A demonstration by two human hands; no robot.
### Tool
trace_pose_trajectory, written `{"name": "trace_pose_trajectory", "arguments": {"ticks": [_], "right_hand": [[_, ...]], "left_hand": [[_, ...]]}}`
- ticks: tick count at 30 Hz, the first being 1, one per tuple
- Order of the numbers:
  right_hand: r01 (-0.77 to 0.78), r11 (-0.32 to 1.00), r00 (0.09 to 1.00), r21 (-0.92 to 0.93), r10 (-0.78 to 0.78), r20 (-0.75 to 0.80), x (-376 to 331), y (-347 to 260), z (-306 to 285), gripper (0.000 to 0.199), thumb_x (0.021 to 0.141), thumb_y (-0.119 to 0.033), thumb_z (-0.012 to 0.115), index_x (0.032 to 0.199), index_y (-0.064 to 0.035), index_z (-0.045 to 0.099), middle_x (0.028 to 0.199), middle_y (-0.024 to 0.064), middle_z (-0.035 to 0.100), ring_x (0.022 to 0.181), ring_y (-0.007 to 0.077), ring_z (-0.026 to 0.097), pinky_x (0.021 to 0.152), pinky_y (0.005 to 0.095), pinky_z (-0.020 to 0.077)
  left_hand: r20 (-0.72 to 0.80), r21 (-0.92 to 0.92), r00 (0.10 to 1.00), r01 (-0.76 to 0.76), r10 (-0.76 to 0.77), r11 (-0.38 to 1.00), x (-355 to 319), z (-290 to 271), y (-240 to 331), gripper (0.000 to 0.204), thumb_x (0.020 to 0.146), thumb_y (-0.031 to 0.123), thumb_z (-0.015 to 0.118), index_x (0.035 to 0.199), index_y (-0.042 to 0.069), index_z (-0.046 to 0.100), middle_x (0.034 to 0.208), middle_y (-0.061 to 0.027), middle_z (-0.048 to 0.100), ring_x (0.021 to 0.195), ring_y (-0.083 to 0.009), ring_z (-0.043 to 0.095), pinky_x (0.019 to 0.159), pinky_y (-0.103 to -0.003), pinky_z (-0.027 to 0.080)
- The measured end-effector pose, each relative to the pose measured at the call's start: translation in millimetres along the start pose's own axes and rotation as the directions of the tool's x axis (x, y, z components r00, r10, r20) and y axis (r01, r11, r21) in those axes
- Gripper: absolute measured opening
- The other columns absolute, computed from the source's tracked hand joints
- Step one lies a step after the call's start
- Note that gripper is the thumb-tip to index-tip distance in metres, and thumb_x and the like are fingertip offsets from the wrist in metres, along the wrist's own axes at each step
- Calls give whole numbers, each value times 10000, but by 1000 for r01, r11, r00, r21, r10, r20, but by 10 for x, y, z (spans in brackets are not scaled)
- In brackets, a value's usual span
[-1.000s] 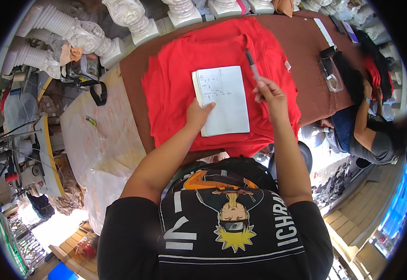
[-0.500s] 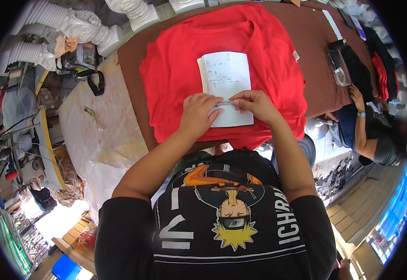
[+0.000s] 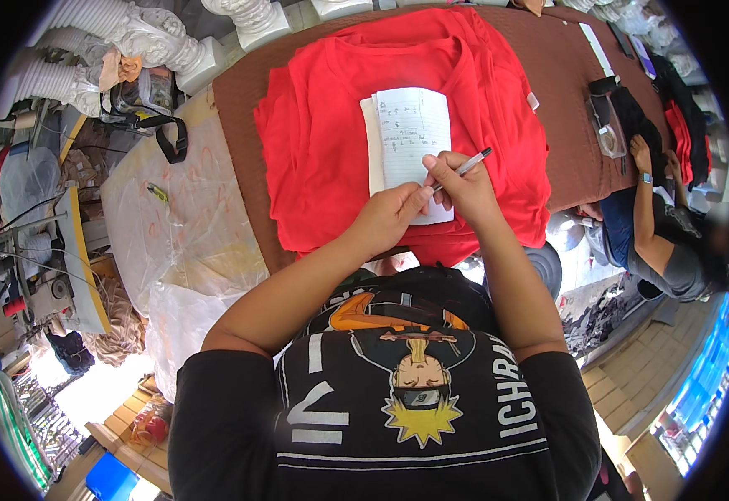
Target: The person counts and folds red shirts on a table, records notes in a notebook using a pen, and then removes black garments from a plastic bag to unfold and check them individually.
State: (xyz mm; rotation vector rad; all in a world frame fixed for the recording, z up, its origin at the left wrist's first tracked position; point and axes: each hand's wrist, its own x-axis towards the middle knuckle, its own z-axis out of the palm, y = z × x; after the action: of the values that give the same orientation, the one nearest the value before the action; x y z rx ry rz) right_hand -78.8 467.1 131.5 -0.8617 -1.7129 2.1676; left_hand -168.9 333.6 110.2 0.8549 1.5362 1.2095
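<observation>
Notebook atop the red garments is best kept flat while the right hand pinches the pen and left-hand fingers bunch near its lower end, grip unclear.

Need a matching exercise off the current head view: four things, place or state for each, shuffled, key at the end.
Things:
1. Pen
2. Notebook
3. Red fabric
4. Small yellow-green item

Places or states:
A. On the pale sheet, left
B. Held in the right hand
C. Piled on the brown cloth
D. Open, on the red fabric

Pairs: 1-B, 2-D, 3-C, 4-A
</observation>
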Motion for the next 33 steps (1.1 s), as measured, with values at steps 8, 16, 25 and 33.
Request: {"name": "trace_pose_trajectory", "arguments": {"ticks": [8, 16, 25, 33], "right_hand": [[-8, 997, 986, -74, -5, -166, -130, -345, 4, 419, 909, -350, 513, 594, -74, 518, 453, 22, 459, 341, 67, 389, 309, 187, 261], [192, 957, 981, 220, -179, -75, 23, -646, -331, 514, 948, -450, 354, 770, -26, 584, 615, 102, 588, 484, 141, 535, 470, 243, 427], [-39, 922, 998, 386, 57, -34, 696, 567, 34, 242, 851, -261, 624, 899, -32, 564, 786, 87, 643, 674, 127, 599, 689, 243, 470], [-19, 985, 982, 171, 50, -182, 700, 543, 240, 223, 759, -166, 726, 744, -65, 528, 613, 30, 579, 463, 58, 499, 437, 190, 372]], "left_hand": [[410, -431, 904, 308, -119, 848, -119, -102, 404, 379, 973, 367, 360, 734, 81, 429, 620, 48, 299, 541, -61, 253, 496, -199, 255], [-238, -179, 936, 220, -260, 959, -192, -499, -237, 267, 954, 271, 412, 913, 41, 541, 791, -12, 529, 633, -78, 434, 603, -199, 374], [-439, -58, 860, 261, -260, 963, 408, -600, -815, 395, 877, 252, 578, 1123, -55, 546, 1076, -146, 604, 1010, -177, 561, 867, -280, 424], [-279, -219, 871, 352, -404, 910, 317, -575, -502, 388, 801, 235, 677, 1062, -40, 592, 951, -110, 635, 844, -150, 598, 748, -255, 467]]}}
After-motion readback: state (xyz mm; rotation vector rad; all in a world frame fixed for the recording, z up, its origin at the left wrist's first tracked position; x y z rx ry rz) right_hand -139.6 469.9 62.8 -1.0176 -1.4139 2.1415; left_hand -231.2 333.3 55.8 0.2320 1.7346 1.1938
